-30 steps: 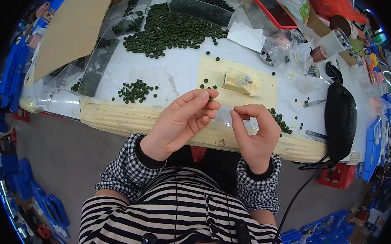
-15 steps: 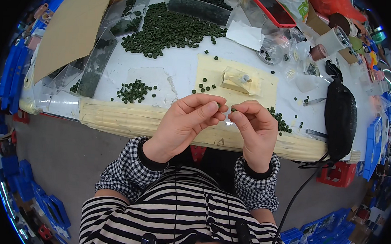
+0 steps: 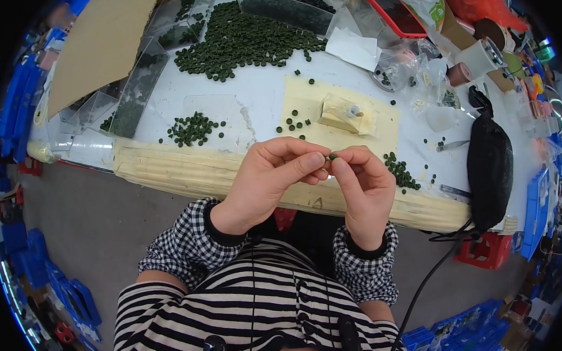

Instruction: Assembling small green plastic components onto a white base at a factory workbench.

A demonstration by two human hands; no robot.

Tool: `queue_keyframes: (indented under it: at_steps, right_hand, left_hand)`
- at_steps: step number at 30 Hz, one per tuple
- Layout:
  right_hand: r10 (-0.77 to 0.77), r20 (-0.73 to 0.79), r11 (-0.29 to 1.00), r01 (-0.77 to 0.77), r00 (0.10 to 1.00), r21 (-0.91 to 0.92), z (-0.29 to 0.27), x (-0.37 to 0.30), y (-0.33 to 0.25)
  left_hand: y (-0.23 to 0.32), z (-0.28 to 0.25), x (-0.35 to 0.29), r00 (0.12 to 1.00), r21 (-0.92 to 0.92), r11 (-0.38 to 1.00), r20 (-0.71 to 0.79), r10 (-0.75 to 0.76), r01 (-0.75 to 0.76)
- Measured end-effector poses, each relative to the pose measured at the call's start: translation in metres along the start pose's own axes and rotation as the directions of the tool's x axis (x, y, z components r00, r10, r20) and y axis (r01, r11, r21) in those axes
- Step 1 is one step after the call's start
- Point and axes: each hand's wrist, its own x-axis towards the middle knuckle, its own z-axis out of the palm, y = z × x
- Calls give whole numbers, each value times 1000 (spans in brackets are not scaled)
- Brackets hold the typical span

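My left hand (image 3: pixel 269 178) and my right hand (image 3: pixel 364 196) meet fingertip to fingertip above the table's padded front edge. Each is closed in a pinch of thumb and forefinger. Small dark green round pieces (image 3: pixel 331 157) show between the tips, pressed against each other and mostly covered by the fingers. Just beyond my hands, a block wrapped in cream tape (image 3: pixel 341 118), with a small pale stub on top, sits on a cream sheet (image 3: pixel 386 111). A few loose green pieces lie on that sheet's left part.
A big heap of green pieces (image 3: pixel 237 43) spreads at the back, beside clear plastic trays (image 3: pixel 139 92). Smaller piles lie at left (image 3: pixel 194 129) and right (image 3: pixel 400 172). Farther right are tweezers (image 3: pixel 454 145), a black pouch (image 3: pixel 490 167) with a cord, and a red-framed phone (image 3: pixel 394 13).
My two hands have come together: the fingertips, apart before with a green piece in each, now touch. The right hand has shifted slightly left.
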Motion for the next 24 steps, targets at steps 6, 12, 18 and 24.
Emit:
queue_keyframes:
  at_steps: [6,12,18,24]
  right_hand:
    - [-223,7,894,207,975,-396,2,0,-3]
    - [-362,58,719,319,930,-617,9,-2,-12]
    - [-417,60,692,359,907,-626,11,-4,-13]
    - [-426,99,674,389,899,-628,6,-7,-15]
  left_hand:
    - [-5,-2,1,998,49,997,-17,60,-59]
    - [-10,0,1,983,119,978,-53,176,-169]
    - [-15,8,1,963,184,959,-123,241,-216]
    - [-15,5,7,972,203,964,-122,200,-172]
